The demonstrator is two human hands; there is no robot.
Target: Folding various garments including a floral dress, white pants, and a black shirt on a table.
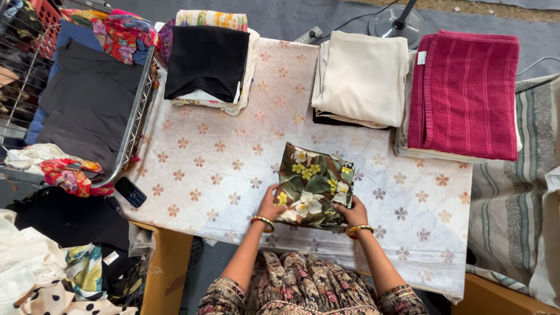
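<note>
Left hand [272, 205] and right hand [352, 214] both grip near edge of folded floral cloth [314, 184], fingers curled onto it, cloth flat on flower-print table cover [221, 169]; cream stack [360, 79] and red towel [464, 93] lie behind, phone [130, 192] at left

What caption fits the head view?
Both hands, left and right, press a folded floral cloth on a flower-print table.

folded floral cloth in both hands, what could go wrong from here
The folded floral cloth is held only at its near corners by the left hand and right hand, so its layers may slip open. The phone lies at the table's left edge and could get knocked off.
</note>
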